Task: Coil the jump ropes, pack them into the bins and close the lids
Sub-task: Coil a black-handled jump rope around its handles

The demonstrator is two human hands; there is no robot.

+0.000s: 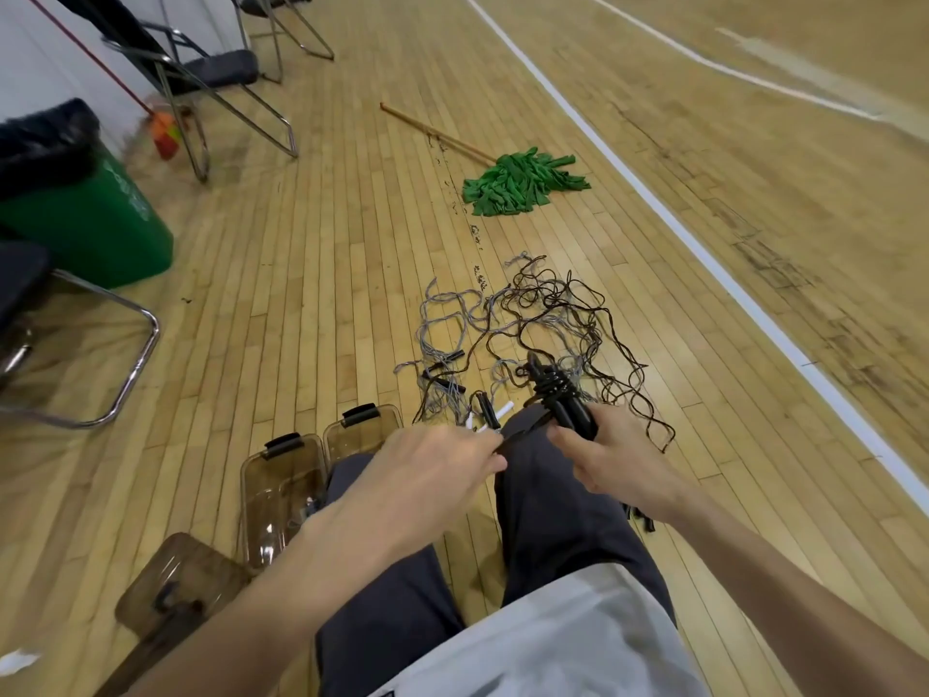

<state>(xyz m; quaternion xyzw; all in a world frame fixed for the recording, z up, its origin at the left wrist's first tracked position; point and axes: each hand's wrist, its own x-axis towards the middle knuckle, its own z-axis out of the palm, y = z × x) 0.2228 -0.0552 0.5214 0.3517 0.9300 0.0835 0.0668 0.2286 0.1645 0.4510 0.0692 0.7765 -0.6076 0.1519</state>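
I sit on a wooden gym floor. My right hand (pixel 611 457) grips a bundle of black jump rope handles with black cord wound around them (pixel 560 394), held over my right knee. My left hand (pixel 432 470) pinches a black cord end that runs toward the bundle. A tangle of black and grey jump ropes (pixel 533 324) lies on the floor beyond my knees, with loose black handles (pixel 442 367) and white-tipped ones (pixel 495 412). Two open brown see-through bins (pixel 281 490) (pixel 362 430) stand by my left leg. A lid (pixel 176 586) lies nearer, at lower left.
A green mop (pixel 523 181) with a wooden handle lies on the floor ahead. A green trash bin (pixel 85 213) with a black liner stands at left, with folding chairs (pixel 216 88) and a broom behind it. A chair's chrome leg (pixel 135 354) is close at left. A white court line (pixel 704 244) runs along the right.
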